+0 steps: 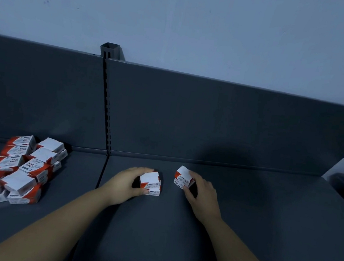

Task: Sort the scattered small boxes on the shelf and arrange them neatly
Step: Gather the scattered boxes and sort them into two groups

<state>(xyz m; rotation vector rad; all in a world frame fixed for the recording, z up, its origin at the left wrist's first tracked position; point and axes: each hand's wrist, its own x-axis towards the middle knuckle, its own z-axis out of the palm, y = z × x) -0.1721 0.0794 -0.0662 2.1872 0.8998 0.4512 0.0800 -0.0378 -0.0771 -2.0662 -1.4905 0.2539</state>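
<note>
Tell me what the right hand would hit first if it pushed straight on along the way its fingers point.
The right hand already grips a small red-and-white cardboard box. Beyond it the dark grey shelf looks free up to the dark grey back panel, though depth is unclear.

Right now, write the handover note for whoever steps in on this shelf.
Left hand: grip closed on a small stack of boxes standing on the shelf, right of the divider seam.
Right hand: grip on a single tilted box, just right of the stack and apart from it.
Pile of boxes lies jumbled on the left section, near the back panel.
Done: the first few boxes are across.
Left: set the tilted box beside the stack, then sort the whole pile.
</note>
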